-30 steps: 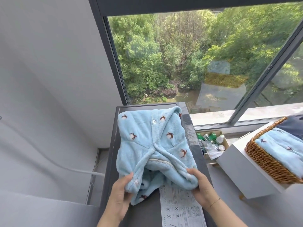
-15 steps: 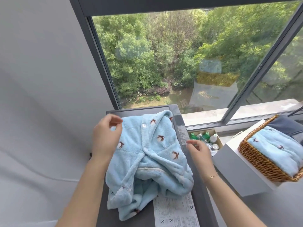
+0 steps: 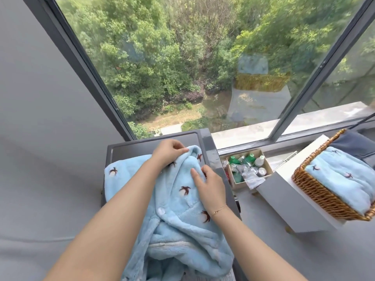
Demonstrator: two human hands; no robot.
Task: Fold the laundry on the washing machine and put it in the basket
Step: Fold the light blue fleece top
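A light blue fleece garment (image 3: 178, 216) with small dark bird motifs and white buttons lies rumpled on the dark grey washing machine (image 3: 142, 145). My left hand (image 3: 168, 153) pinches the garment's far top edge near the collar. My right hand (image 3: 209, 185) lies on the cloth just to the right and nearer, fingers gathering the fabric. To the right, a wicker basket (image 3: 316, 195) sits on a white box (image 3: 288, 201). It holds a folded light blue piece (image 3: 345, 179) and a dark blue one (image 3: 357, 142).
A small cardboard box (image 3: 247, 169) of green and white bottles sits on the floor between the machine and the white box. A large window (image 3: 182, 67) rises behind the machine, its sill at the right. A grey wall runs along the left.
Both hands have left the garment's near edge and reached to its far end by the collar, where they now take hold of the cloth. My view has leaned forward and down.
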